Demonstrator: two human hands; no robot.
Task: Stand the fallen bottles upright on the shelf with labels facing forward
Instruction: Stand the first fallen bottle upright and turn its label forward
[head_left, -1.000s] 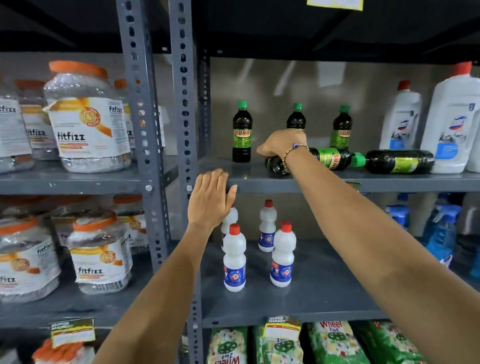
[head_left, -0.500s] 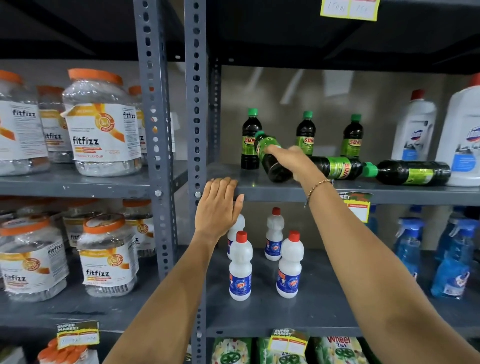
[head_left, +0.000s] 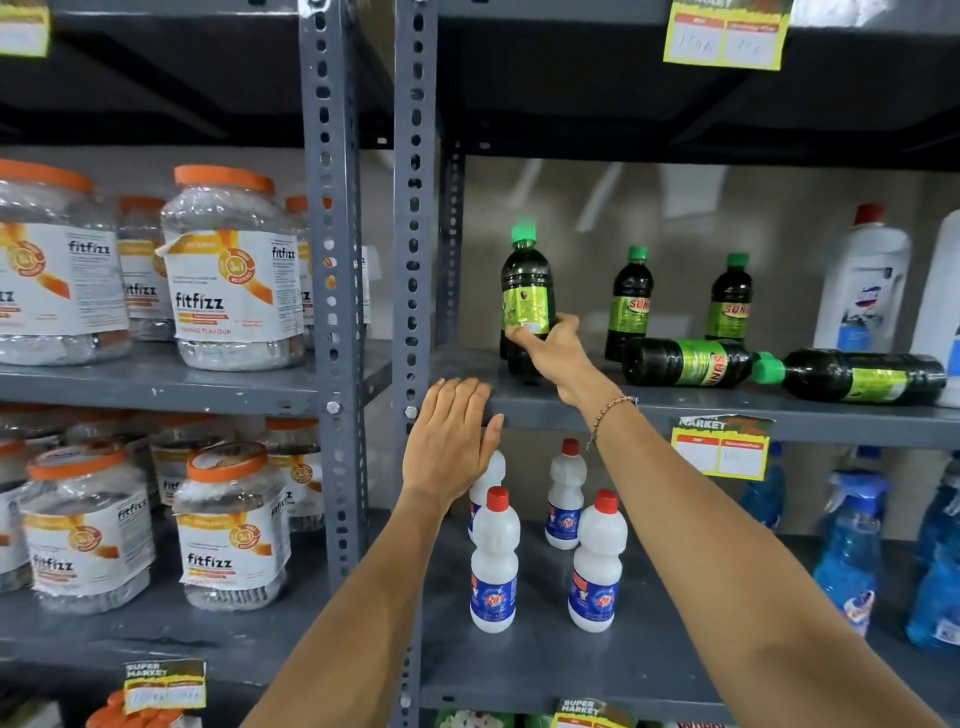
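Observation:
My right hand (head_left: 553, 348) grips the lower body of a dark bottle with a green cap (head_left: 525, 291), held upright on the grey shelf (head_left: 675, 410); its label shows the back side with a barcode. Two more dark bottles stand upright behind, one (head_left: 629, 301) in the middle and one (head_left: 730, 299) further right, red lettering forward. Two bottles lie on their sides: one (head_left: 685, 362) just right of my hand, another (head_left: 852, 375) beyond it. My left hand (head_left: 451, 441) rests flat against the shelf's front edge, fingers together, holding nothing.
Grey slotted uprights (head_left: 413, 260) bound the shelf on the left. Large white bottles (head_left: 862, 280) stand at the right end. Small white red-capped bottles (head_left: 493, 561) and blue spray bottles (head_left: 847, 545) fill the shelf below. Orange-lidded jars (head_left: 234, 270) occupy the left bay.
My right hand lifted one fallen bottle from lying to tilted and now holds it upright at the shelf's left. The camera moved closer. My left hand stayed at the shelf edge.

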